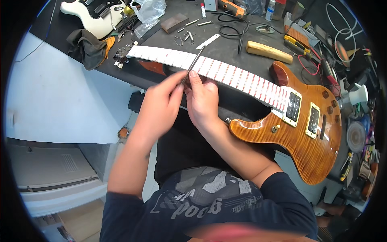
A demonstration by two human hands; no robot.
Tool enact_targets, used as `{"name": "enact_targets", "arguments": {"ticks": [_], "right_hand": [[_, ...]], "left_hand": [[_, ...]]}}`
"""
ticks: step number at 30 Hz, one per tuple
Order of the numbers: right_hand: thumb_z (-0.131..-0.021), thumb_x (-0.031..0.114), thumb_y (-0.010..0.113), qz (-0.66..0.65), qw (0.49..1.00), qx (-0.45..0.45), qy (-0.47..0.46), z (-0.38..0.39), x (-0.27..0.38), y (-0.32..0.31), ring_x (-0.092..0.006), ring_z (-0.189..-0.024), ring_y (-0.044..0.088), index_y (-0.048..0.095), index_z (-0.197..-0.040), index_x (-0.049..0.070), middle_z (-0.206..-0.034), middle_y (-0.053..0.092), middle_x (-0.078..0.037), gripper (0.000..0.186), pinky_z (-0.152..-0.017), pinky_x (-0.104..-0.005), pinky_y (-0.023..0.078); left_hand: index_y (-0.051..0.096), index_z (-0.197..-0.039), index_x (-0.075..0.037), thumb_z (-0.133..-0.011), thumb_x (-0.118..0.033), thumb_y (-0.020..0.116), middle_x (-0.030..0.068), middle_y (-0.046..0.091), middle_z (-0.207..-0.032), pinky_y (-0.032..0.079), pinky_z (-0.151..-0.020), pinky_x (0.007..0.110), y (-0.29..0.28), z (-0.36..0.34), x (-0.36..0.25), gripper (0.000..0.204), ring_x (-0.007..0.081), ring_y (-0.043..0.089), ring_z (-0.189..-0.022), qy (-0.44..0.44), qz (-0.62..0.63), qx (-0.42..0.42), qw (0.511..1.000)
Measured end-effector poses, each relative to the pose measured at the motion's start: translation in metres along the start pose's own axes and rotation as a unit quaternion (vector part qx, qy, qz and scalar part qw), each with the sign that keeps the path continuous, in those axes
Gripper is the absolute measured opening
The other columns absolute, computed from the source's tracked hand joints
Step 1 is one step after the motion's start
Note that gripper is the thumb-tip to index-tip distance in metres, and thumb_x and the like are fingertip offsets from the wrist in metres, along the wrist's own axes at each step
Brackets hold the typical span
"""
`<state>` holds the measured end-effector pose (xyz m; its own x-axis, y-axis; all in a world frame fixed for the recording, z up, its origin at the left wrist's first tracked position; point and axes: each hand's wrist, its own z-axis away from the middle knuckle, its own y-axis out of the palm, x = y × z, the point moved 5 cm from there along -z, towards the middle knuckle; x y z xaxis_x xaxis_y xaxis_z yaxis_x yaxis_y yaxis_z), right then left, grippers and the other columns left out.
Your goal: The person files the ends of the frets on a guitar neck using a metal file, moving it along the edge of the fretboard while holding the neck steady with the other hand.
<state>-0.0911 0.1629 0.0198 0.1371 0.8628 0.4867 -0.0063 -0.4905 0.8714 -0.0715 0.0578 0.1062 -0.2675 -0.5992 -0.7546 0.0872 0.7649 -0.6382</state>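
Note:
An amber electric guitar (258, 131) lies across the bench edge, its neck pointing left. White masking covers the fretboard (231, 76), with the frets showing as reddish lines between strips. My left hand (161, 99) pinches a thin dark file (197, 58), which slants over the fretboard around the middle of the neck. Close beside it, my right hand (203, 97) has its thumb up at the near edge of the fretboard, by the file's lower part. The right fingers curl under the neck and are partly hidden. No strings are on the guitar.
A wooden-handled tool (269, 52), a steel ruler (208, 41), springs (204, 23) and a dark block (174, 23) lie beyond the neck. A white guitar body (90, 20) and dark cloth (86, 48) are at far left. Pliers (296, 44) and cables crowd the right.

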Motion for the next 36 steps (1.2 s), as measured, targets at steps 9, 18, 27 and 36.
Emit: {"name": "enact_targets", "arguments": {"ticks": [9, 18, 27, 36], "right_hand": [[-0.117, 0.021, 0.06, -0.005, 1.0, 0.014, -0.011, -0.002, -0.002, 0.003, -0.0148, -0.099, 0.071, 0.07, -0.122, -0.005, -0.111, 0.075, -0.008, 0.028, -0.092, -0.0336, 0.059], [-0.115, 0.019, 0.063, 0.0, 1.0, 0.008, -0.014, -0.006, -0.007, -0.012, -0.0174, -0.106, 0.071, 0.064, -0.131, 0.005, -0.116, 0.073, -0.006, 0.022, -0.098, -0.0394, 0.058], [-0.115, 0.021, 0.063, 0.005, 1.0, 0.008, -0.001, -0.007, -0.007, -0.018, -0.0182, -0.107, 0.071, 0.065, -0.134, 0.005, -0.118, 0.073, -0.007, 0.024, -0.099, -0.0406, 0.057], [-0.118, 0.028, 0.058, 0.002, 1.0, 0.004, 0.007, 0.003, 0.004, 0.01, -0.0153, -0.096, 0.071, 0.067, -0.127, -0.009, -0.12, 0.076, -0.013, 0.039, -0.094, -0.0358, 0.059]], "left_hand": [[0.068, -0.146, 0.001, -0.107, -0.003, 0.063, 0.0081, 0.07, -0.085, 0.053, -0.071, 0.031, -0.003, -0.021, -0.014, 0.039, 0.0108, 0.061, -0.073, 0.026, -0.039, -0.007, 0.999], [0.068, -0.142, 0.003, -0.104, 0.0, 0.061, 0.029, 0.078, -0.106, 0.059, -0.08, 0.038, -0.009, 0.06, -0.008, 0.038, 0.0385, 0.079, -0.084, -0.024, -0.036, -0.014, 0.999], [0.067, -0.145, 0.002, -0.105, 0.001, 0.061, 0.0165, 0.072, -0.092, 0.056, -0.077, 0.035, -0.007, 0.055, -0.006, 0.04, 0.0256, 0.07, -0.081, -0.011, -0.052, -0.003, 0.999], [0.068, -0.142, 0.004, -0.106, -0.006, 0.061, 0.0288, 0.078, -0.103, 0.059, -0.083, 0.038, -0.005, -0.03, -0.016, 0.038, 0.0302, 0.079, -0.087, -0.053, -0.029, 0.029, 0.998]]}}
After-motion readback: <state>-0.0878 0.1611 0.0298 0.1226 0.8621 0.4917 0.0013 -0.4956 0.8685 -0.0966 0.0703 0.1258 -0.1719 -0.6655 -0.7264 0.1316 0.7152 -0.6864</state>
